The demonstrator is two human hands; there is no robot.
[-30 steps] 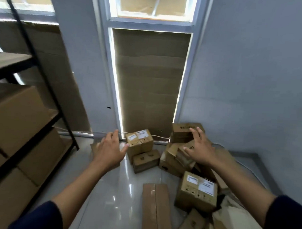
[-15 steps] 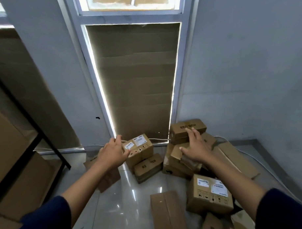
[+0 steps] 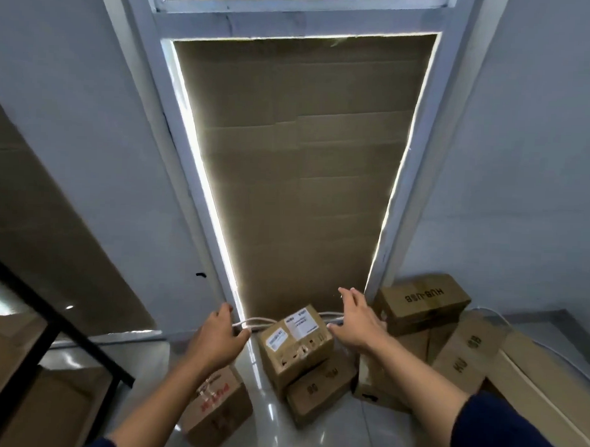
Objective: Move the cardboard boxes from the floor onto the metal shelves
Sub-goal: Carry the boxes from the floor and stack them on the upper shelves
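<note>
Cardboard, white-labelled box sits atop another box on the glossy floor, between both hands. Left hand and right hand hover open, fingers relaxed, touching nothing. Best to press both palms on opposite sides, lift straight up, then turn toward the metal shelf at left.

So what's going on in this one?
A person is reaching with both hands toward a labelled box that sits on top of another box on the floor by the window. The left hand and right hand are open on either side of it, neither gripping yet. More boxes are piled to the right, and the shelf frame shows at the left edge.
</note>
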